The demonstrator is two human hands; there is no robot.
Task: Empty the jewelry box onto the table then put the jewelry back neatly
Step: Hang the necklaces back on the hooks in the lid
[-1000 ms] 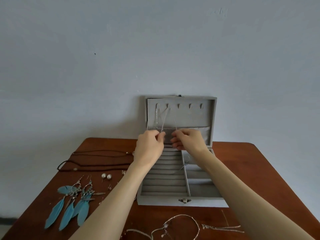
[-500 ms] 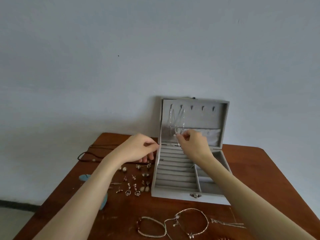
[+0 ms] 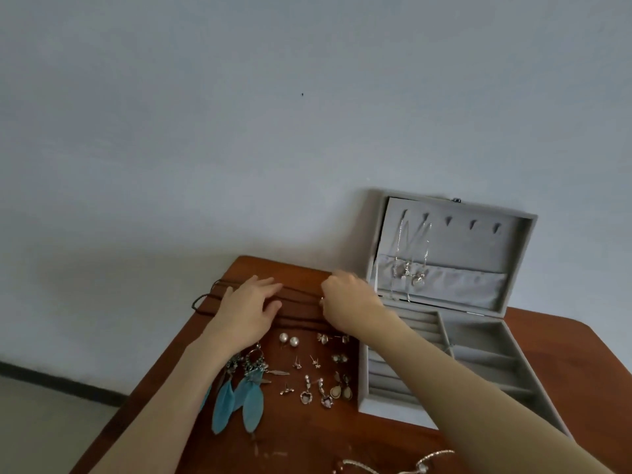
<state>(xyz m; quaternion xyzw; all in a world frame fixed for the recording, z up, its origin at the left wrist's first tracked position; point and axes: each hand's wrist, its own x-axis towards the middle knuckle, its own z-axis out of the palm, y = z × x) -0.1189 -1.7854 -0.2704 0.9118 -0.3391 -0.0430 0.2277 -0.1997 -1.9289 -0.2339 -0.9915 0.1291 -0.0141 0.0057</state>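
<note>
Fingers of left hand (image 3: 249,311) lie spread on dark cord necklace (image 3: 294,304); right hand (image 3: 345,302) pinches it. Jewelry box (image 3: 444,302) holds only silver chains (image 3: 410,265); earrings (image 3: 318,371) remain on bench (image 3: 342,439).

Both hands down on the dark cord necklace, left of the open jewelry box.

The left hand (image 3: 249,311) lies across the dark cord necklace (image 3: 297,302) with fingers spread, the right hand (image 3: 347,304) curls at the cord's other end (whether it actually pinches the cord is hard to tell). The grey jewelry box (image 3: 441,316) stands open on the brown table (image 3: 342,436), silver necklaces (image 3: 408,265) hanging from hooks in its lid. Near the person lie two blue feather earrings (image 3: 239,395), a pair of pearl studs (image 3: 289,339) and small earrings (image 3: 325,381) in rows; a silver bracelet (image 3: 434,458) sits at the bottom edge.
</note>
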